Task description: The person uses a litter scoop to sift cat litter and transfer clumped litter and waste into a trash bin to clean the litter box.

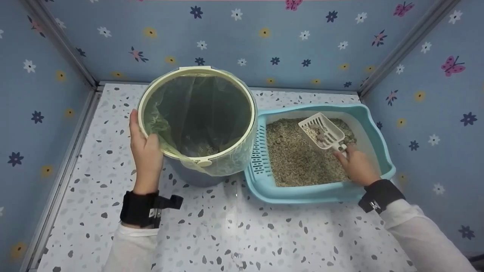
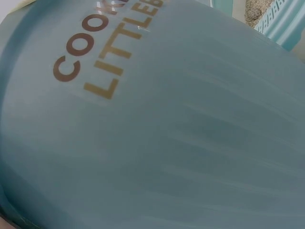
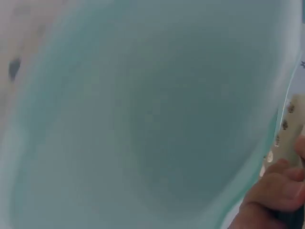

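On the left in the head view stands a grey-blue trash bin (image 1: 194,177) with a cream rim and a translucent yellow-green liner bag (image 1: 234,158) folded over it. My left hand (image 1: 145,155) rests against its left side, fingers straight along the outside just below the rim. My right hand (image 1: 357,164) grips the handle of a cream litter scoop (image 1: 334,138) above the litter box (image 1: 302,196). Clumps (image 1: 319,134) and some pale grains lie in the slotted scoop. In the right wrist view, curled fingers (image 3: 274,188) show beside the scoop, partly cut off by the frame.
Brown-grey litter (image 1: 302,162) covers the bottom of the light-blue box, which has a slotted step on its left next to the bin. Speckled white flooring (image 1: 234,230) lies beneath. Blue flowered panels (image 1: 227,41) enclose the back and both sides.
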`<state>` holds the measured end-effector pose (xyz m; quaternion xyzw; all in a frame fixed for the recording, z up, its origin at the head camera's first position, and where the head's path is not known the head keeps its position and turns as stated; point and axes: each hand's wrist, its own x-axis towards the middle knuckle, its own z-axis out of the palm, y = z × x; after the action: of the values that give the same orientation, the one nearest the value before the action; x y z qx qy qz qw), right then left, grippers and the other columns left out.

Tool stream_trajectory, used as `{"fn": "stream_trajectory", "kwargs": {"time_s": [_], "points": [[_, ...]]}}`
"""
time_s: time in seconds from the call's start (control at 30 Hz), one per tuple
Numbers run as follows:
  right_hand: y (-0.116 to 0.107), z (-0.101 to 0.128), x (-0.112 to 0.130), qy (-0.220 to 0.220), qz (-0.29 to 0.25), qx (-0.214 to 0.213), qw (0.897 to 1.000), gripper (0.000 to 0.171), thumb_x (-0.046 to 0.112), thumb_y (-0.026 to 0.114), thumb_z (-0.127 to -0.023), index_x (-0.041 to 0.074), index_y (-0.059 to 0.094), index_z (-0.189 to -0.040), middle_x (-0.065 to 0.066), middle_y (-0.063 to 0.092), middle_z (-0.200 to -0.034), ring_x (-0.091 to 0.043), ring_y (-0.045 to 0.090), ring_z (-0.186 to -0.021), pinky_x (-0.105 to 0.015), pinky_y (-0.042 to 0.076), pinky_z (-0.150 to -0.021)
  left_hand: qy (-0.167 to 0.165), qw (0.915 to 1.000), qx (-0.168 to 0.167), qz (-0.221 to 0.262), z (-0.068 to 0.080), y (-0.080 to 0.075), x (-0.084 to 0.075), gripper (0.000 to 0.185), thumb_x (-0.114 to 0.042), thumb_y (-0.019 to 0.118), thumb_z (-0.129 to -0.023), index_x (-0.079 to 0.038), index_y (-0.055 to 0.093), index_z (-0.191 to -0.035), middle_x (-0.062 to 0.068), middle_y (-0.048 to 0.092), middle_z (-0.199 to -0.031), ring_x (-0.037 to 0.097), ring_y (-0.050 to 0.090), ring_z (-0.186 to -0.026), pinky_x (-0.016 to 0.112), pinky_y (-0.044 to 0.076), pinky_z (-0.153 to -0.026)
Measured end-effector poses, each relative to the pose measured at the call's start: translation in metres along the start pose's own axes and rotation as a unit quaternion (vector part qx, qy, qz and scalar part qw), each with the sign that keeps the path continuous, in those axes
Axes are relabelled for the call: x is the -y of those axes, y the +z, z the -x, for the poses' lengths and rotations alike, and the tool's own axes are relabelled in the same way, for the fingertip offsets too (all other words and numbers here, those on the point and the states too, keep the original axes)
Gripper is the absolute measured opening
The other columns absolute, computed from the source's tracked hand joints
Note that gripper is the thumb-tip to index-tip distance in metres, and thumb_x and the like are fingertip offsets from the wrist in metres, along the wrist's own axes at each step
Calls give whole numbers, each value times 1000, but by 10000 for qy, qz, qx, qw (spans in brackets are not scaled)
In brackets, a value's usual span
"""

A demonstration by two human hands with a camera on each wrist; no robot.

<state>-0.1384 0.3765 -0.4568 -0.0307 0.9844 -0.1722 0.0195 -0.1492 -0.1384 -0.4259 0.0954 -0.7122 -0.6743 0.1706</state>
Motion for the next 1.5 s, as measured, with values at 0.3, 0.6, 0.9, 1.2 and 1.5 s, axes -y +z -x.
{"fn": "stream_trajectory", "kwargs": {"time_s": [0.3,0.6,0.9,1.2,1.5], "points": [[5,3,6,507,-2410,547,9677,41,42,34,-100,4,44,-91,2,37,-61,-7,34,-47,-25,33,-44,-35,10000,-33,20,0,0,1,70,8,30,-88,-11,10,-152,1,18,-157,13,30,-137,30,34,-105],[2,4,4,464,-2626,629,9617,39,40,33,-101,8,44,-83,3,35,-57,-5,33,-44,-26,32,-41,-75,9999,-48,64,0,0,1,71,8,30,-88,-12,10,-152,1,20,-157,13,32,-137,33,35,-106],[-7,6,4,129,-783,173,9967,52,43,32,-100,-5,50,-109,-6,43,-65,-16,40,-53,-32,33,-53,-121,9999,-96,40,0,-1,1,71,9,31,-88,-12,11,-152,1,20,-157,13,31,-137,31,34,-107],[-12,5,0,-427,843,-470,9944,41,36,44,-99,-3,48,-88,-7,44,-55,-21,43,-42,-35,35,-38,-89,9999,-47,69,-1,-1,2,70,8,31,-89,-13,10,-153,1,19,-157,14,32,-137,31,35,-107],[-6,8,0,-980,1613,-1363,9725,31,23,61,-91,-2,46,-83,-7,41,-49,-22,37,-35,-37,31,-31,-19,10000,-13,-4,0,0,2,69,7,29,-89,-12,9,-152,0,15,-158,11,27,-138,29,33,-101]]}}
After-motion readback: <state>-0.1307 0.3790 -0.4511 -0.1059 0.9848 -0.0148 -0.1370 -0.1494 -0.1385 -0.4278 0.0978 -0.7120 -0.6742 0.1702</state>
